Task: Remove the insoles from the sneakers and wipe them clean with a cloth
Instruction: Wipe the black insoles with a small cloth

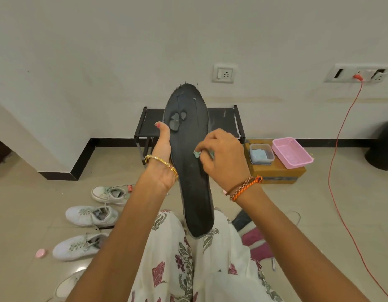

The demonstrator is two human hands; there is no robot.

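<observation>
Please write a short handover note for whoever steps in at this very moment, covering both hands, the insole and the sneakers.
Left hand: holds the black insole upright over the lap, thumb along its edge.
Right hand: fingers pinch a small light-blue cloth against the insole's face.
Sneakers: three white sneakers lie on the floor at the left, part of a fourth at the bottom edge.
Done: this insole is out and being wiped.
Left: finish wiping it; worn patches near the toe. Whether the other insoles are out or clean cannot be told.

Black insole (193, 171) (grey worn patches); teal cloth (197, 154); white sneakers (91, 215); pink basket (292, 152).
</observation>
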